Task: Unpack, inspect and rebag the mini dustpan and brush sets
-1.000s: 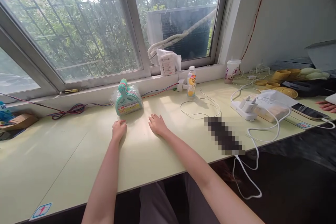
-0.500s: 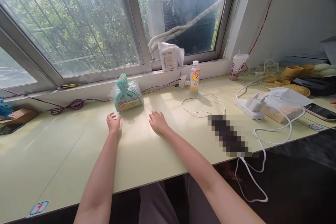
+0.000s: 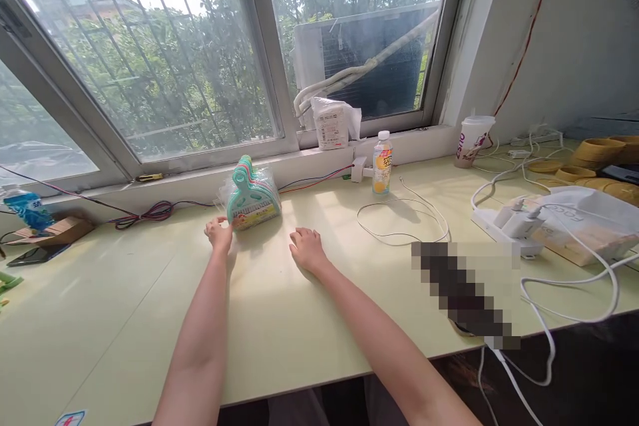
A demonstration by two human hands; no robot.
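My left hand (image 3: 218, 233) reaches forward on the pale green table (image 3: 124, 319). Its loosely curled fingertips touch the lower left corner of a clear-wrapped pack of teal and pink plastic pieces (image 3: 251, 193), which has a yellow label. The thumb stands apart and nothing is gripped. My right hand (image 3: 305, 247) lies flat on the table to the right of the pack, fingers stretched out, holding nothing. The pack stands close to the window sill.
A small juice bottle (image 3: 382, 172), a white loop of cable (image 3: 399, 219), a lidded cup (image 3: 470, 141), a power strip with chargers (image 3: 509, 226), a white bag (image 3: 589, 219) and yellow rings (image 3: 594, 153) lie to the right. Coloured wires (image 3: 150, 212) run along the sill. A blue bottle (image 3: 27, 208) stands far left.
My left hand has moved forward and now touches the pack's corner. The view has shifted left and lifted a little. My right hand stays flat in place.
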